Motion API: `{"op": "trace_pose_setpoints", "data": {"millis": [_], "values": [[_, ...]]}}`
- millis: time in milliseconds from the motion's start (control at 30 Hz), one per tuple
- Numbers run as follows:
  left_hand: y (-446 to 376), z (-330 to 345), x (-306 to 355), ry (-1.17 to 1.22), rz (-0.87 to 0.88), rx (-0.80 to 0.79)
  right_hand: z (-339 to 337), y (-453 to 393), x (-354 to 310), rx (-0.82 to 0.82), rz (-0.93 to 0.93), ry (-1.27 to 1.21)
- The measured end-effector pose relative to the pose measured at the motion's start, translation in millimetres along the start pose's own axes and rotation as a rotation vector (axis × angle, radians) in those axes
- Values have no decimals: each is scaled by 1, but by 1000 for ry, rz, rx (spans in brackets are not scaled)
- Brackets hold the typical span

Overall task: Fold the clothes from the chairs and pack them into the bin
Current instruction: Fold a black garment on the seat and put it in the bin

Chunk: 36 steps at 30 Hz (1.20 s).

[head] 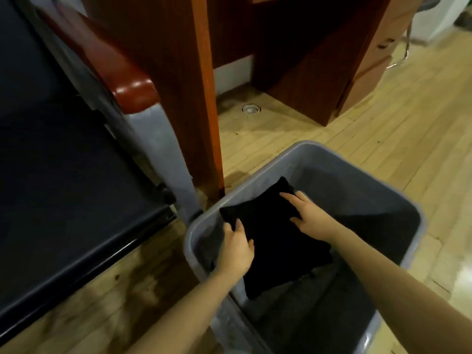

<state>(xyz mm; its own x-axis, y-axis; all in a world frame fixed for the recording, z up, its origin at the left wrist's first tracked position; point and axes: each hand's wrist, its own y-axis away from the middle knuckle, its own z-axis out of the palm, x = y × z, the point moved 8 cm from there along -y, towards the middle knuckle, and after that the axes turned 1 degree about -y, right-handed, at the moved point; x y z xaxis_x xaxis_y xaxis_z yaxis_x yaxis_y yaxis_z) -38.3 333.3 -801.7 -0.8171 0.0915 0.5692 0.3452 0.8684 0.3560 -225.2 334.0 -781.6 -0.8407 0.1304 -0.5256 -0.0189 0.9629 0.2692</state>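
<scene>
A folded black garment [274,241] hangs inside the mouth of a grey plastic bin [332,154] that stands on the wooden floor. My left hand [236,247] grips the garment's left edge, fingers curled over it near the bin's left wall. My right hand [310,217] holds the far right side, fingers spread on top and thumb below. Darker cloth lies deeper in the bin beneath the garment; its shape is unclear.
A chair with a black seat [63,162] and a red-brown wooden armrest [122,80] stands to the left, its grey leg [166,154] touching the bin's corner. A wooden desk panel [201,85] rises behind the bin. A round floor fitting [251,108] sits beneath the desk.
</scene>
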Motion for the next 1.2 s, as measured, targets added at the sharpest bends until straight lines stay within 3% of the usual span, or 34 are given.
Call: {"op": "trace_pose_setpoints", "data": {"millis": [233,433,633,767,933,1200], "values": [[-30,81,-43,-270,-234,-151,108,-45,58,-148,14,-34],[-34,109,-57,-454,-328,-415,150,-56,82,-267,104,414],[-39,58,-17,-518,47,-105,124,-38,61,-95,88,322],[-18,12,12,-536,246,-18,83,-17,22,36,44,259],[21,-64,35,-528,352,90,22,11,-47,165,-41,228],[131,-202,31,-565,378,459,-43,50,-222,339,-290,252]]}}
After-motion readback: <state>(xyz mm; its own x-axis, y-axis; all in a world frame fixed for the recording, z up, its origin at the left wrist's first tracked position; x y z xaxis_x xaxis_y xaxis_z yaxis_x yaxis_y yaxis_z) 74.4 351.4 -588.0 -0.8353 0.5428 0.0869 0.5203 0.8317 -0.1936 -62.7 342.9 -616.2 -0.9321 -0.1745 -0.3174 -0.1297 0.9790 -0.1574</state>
